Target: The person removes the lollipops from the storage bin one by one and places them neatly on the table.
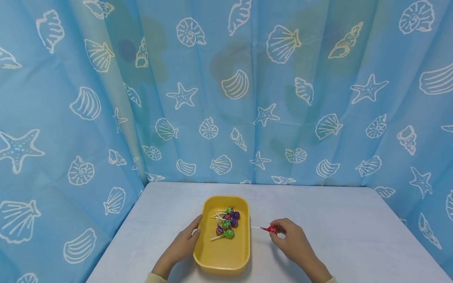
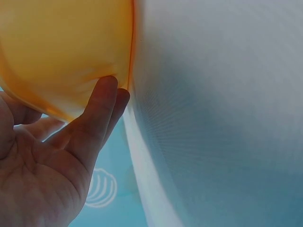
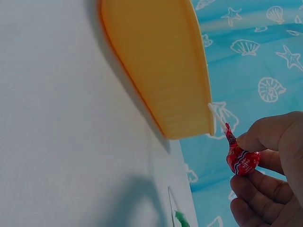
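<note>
A yellow plastic tub [image 1: 221, 255] stands on the table with several wrapped lollipops [image 1: 229, 233] in it, green, purple and red. My left hand [image 1: 182, 243] rests against the tub's left side; in the left wrist view its extended fingers [image 2: 102, 97] touch the outer wall. To the right of the tub, my right hand [image 1: 295, 241] pinches a red-wrapped lollipop [image 1: 271, 229] by its head, between thumb and fingers. Its white stick points left at the tub's right wall. The right wrist view shows this red lollipop [image 3: 242, 161] held above the table.
A white-covered table [image 1: 339, 224] bears the tub. Part of a green object with a thin white stick [image 3: 181, 219] shows at the bottom of the right wrist view. Blue curtains [image 1: 219, 102] with white shell prints hang behind and at the sides.
</note>
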Action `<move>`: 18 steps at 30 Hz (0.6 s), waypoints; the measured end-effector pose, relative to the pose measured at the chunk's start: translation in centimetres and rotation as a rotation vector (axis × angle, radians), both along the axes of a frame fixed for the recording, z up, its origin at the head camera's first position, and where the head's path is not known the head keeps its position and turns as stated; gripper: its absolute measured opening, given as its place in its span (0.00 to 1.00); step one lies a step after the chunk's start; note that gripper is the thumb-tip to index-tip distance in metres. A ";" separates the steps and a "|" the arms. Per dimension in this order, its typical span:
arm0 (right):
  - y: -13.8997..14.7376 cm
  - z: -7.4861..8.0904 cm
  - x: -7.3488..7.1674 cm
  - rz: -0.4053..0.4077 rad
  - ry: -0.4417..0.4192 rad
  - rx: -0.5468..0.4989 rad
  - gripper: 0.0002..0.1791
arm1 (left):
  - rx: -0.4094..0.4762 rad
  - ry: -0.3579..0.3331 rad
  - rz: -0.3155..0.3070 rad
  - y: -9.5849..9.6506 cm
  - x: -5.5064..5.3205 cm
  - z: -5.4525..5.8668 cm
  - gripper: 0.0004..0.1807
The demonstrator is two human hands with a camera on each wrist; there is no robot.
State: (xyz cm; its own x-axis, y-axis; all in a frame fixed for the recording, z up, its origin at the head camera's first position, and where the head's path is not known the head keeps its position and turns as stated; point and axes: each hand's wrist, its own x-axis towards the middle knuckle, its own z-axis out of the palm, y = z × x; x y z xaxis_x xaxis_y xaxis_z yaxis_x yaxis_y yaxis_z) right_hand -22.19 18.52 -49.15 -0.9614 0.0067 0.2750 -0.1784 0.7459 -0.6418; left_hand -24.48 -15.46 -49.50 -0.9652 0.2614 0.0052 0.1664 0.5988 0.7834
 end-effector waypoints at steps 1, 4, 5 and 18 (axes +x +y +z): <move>0.1 -0.1 0.0 -0.001 -0.002 0.005 0.13 | 0.000 0.001 0.000 0.0 0.0 0.0 0.28; 0.6 -0.3 0.1 0.005 0.007 0.017 0.14 | -0.002 -0.006 0.001 -0.1 -0.1 0.0 0.28; 0.7 -0.4 0.2 0.004 0.013 0.020 0.13 | -0.001 -0.012 0.000 -0.1 -0.1 0.0 0.28; 3.2 -1.5 0.6 0.000 -0.010 0.049 0.12 | 0.001 -0.010 -0.002 -0.1 -0.2 -0.1 0.28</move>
State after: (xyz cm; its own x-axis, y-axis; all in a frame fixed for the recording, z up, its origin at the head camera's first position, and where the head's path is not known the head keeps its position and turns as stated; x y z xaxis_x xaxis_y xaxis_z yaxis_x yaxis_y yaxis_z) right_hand -21.58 21.74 -50.68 -0.9640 -0.0063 0.2657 -0.1720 0.7768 -0.6058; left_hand -24.65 -15.51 -49.58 -0.9648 0.2630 -0.0042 0.1596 0.5981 0.7854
